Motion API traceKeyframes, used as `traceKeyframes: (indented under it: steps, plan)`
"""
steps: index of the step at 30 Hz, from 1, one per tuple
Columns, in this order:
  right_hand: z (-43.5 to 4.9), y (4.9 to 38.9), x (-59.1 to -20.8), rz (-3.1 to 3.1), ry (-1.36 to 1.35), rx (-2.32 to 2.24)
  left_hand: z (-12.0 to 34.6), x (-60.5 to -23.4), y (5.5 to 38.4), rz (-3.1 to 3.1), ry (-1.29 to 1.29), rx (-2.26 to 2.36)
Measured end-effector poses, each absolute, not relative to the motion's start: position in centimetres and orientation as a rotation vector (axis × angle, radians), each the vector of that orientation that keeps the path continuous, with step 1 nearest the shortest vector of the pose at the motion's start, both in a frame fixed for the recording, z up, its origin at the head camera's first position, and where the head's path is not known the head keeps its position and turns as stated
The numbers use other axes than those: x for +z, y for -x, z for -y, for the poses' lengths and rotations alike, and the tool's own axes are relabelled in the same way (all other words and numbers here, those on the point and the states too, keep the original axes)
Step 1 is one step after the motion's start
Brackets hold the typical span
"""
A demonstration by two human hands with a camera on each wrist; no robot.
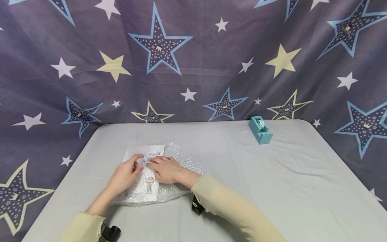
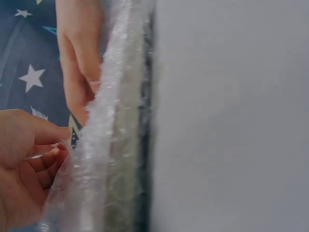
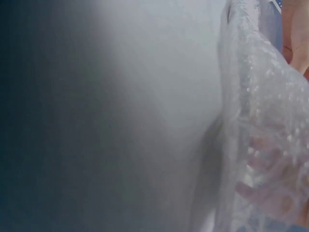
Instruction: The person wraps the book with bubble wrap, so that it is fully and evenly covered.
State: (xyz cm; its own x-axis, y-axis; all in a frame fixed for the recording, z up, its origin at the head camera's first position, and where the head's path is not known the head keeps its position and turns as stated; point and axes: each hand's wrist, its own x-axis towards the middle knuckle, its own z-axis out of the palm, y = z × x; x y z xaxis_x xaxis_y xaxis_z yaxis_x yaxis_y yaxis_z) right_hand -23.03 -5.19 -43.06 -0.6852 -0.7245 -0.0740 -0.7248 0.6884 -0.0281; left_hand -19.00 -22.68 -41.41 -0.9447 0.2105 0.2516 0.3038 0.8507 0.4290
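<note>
A flat white rectangular item (image 1: 153,190), printed with blue markings and a small cartoon figure, lies at the left of the table, partly covered by clear bubble wrap (image 1: 185,161). At its left side, my left hand (image 1: 125,174) pinches the bubble wrap's thin edge between thumb and fingertips, seen closer in the left wrist view. My right hand (image 1: 167,169) rests on top with its fingers extended toward the left hand. Through the bubble wrap (image 3: 270,101) in the right wrist view, the right hand's fingers (image 3: 270,193) show blurred.
A teal tape dispenser (image 1: 261,131) with a roll of tape stands at the table's back right. Pale grey cloth covers the table (image 1: 287,188). Behind it hangs a dark curtain (image 1: 196,60) with stars. Both wrists carry black camera mounts.
</note>
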Motion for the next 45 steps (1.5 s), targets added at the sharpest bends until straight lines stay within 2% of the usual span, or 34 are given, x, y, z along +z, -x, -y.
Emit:
traceKeyframes:
  steps: [30,45]
  plan:
    - [4.9,23.3,-43.1,-2.797,1.221,0.008,23.1,-43.0,20.4,2.984,0.373,-0.819]
    - [3.2,22.8,-42.2,-2.661,1.217,-0.332,23.0,-42.5,20.6,2.988,0.479,-0.703]
